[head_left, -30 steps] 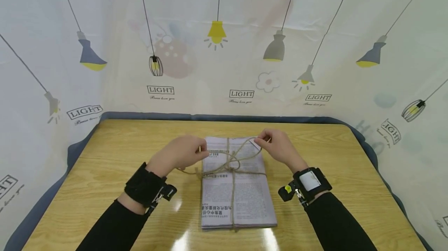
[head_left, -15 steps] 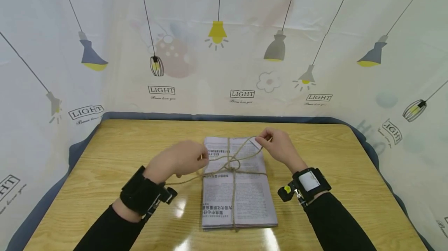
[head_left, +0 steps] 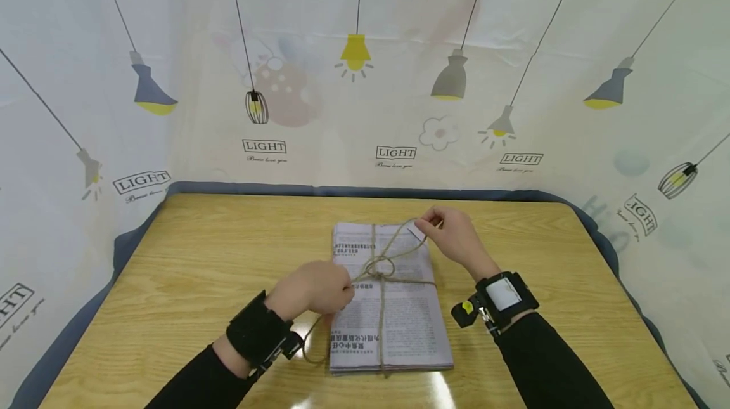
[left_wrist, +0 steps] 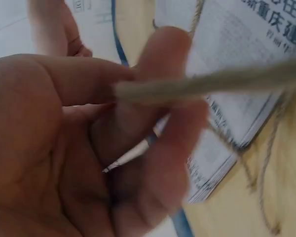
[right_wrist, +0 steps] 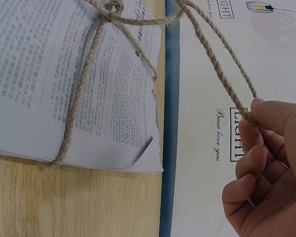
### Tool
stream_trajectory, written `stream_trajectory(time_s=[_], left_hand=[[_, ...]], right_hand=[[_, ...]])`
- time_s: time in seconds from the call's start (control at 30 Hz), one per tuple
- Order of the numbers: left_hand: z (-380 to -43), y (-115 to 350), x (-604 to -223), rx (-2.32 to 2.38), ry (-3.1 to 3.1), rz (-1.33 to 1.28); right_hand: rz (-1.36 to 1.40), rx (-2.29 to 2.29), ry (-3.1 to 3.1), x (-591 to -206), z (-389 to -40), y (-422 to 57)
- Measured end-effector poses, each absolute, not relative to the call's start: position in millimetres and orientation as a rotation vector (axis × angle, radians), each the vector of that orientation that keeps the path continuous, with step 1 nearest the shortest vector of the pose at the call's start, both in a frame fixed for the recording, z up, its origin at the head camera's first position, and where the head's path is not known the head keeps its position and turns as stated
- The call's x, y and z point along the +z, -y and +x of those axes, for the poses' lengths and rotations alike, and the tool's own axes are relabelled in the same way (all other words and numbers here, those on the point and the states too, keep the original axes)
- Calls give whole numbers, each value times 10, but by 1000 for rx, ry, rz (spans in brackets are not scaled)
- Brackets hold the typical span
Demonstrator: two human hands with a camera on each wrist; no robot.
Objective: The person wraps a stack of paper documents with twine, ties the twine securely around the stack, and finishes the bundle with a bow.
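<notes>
A flat stack of newspapers (head_left: pixel 413 326) lies on the table, bound crosswise with jute twine (head_left: pixel 381 314) that meets in a knot near the middle. Beyond the stack's far right corner, my right hand (head_left: pixel 453 234) pinches a loop of the twine (right_wrist: pixel 214 61) between thumb and forefinger, drawing it up from the knot. My left hand (head_left: pixel 316 285) is low over the stack's left edge. In the left wrist view its thumb and fingers pinch a strand of twine (left_wrist: pixel 227 83), blurred close to the camera. A slack length of that side curves down onto the table.
The wooden table (head_left: pixel 228 238) reaches out on both sides of the stack. Behind it hangs a pale curtain (head_left: pixel 319 162) printed with lamps. Both wrists carry black straps (head_left: pixel 259 330) with small cameras.
My left hand has come toward me and to the right, bringing its twine lower across the stack's left edge. My right hand stays almost still with the loop.
</notes>
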State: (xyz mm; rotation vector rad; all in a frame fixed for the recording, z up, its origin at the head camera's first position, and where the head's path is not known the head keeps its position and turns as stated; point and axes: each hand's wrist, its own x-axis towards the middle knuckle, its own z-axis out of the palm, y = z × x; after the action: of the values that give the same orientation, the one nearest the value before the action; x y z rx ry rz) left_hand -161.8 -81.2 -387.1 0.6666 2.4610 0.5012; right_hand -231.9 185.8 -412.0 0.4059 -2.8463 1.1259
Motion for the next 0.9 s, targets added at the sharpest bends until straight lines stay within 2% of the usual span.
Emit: stream_trajectory(time_s=[0.17,0.37,0.53,0.9], left_hand=[[-1607,653,-4045,698,-2451,753],[-1652,500,-4215,540,-2660,815],[-1745,581,-4157,536,-2709,778],[-2128,508,-3989,1100,-2710,742]], right_hand=[[420,1135,2841,-4091,-2302,-1834],[474,1156,2817,-4077,-2289,-1804],[546,1176,2782,-4079,-2288,-1790],[601,1240,2771,-4033,-2269,-1724]])
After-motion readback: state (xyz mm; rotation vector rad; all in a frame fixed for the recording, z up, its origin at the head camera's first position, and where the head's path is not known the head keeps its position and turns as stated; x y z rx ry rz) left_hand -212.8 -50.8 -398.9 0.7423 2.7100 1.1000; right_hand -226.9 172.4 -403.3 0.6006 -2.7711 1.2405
